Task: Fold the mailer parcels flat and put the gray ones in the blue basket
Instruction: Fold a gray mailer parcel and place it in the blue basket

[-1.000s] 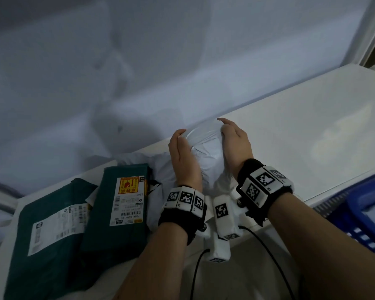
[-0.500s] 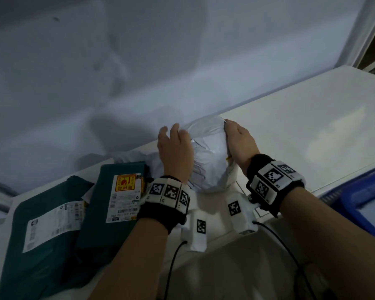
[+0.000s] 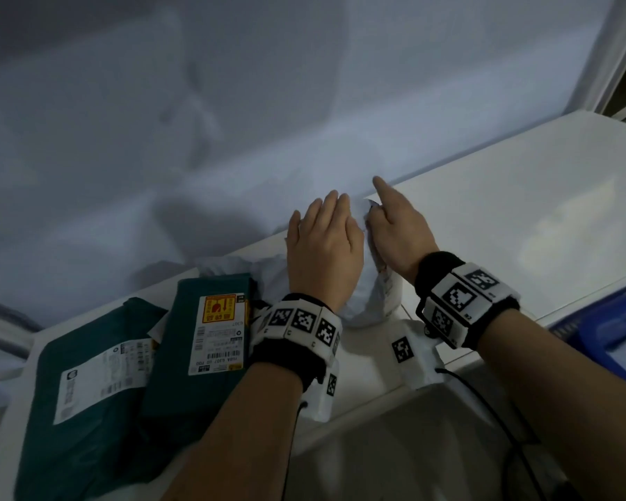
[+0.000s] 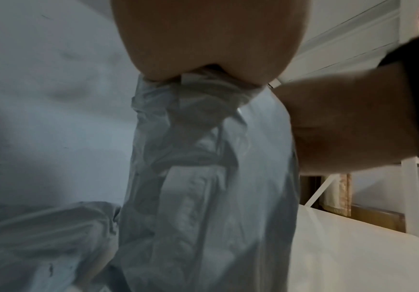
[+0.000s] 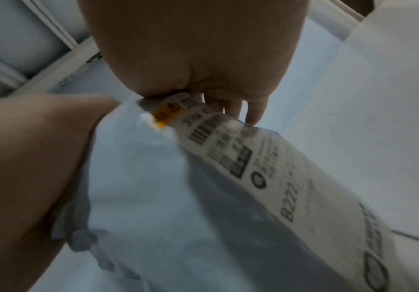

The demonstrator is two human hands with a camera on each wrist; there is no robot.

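Note:
A gray mailer parcel (image 3: 373,301) with a white shipping label lies on the white table (image 3: 521,211) between my hands. My left hand (image 3: 322,247) rests flat on top of it, fingers straight and together. My right hand (image 3: 394,226) holds the parcel's right, labelled side; the index finger points forward and the other fingers bend down over the label (image 5: 265,177). In the left wrist view the crumpled gray parcel (image 4: 203,177) hangs under my palm. The blue basket (image 3: 611,327) shows at the right edge, below table level.
Two dark green parcels (image 3: 87,374) (image 3: 203,338) with labels lie at the table's left end. Another pale crumpled mailer (image 3: 232,265) sits behind them, next to my left hand. A wall runs close behind the table. The table top stretches away to the right.
My left hand moved from the parcel's left side onto its top and flattened. The bulging parcel is pressed lower. My right index finger has stretched forward.

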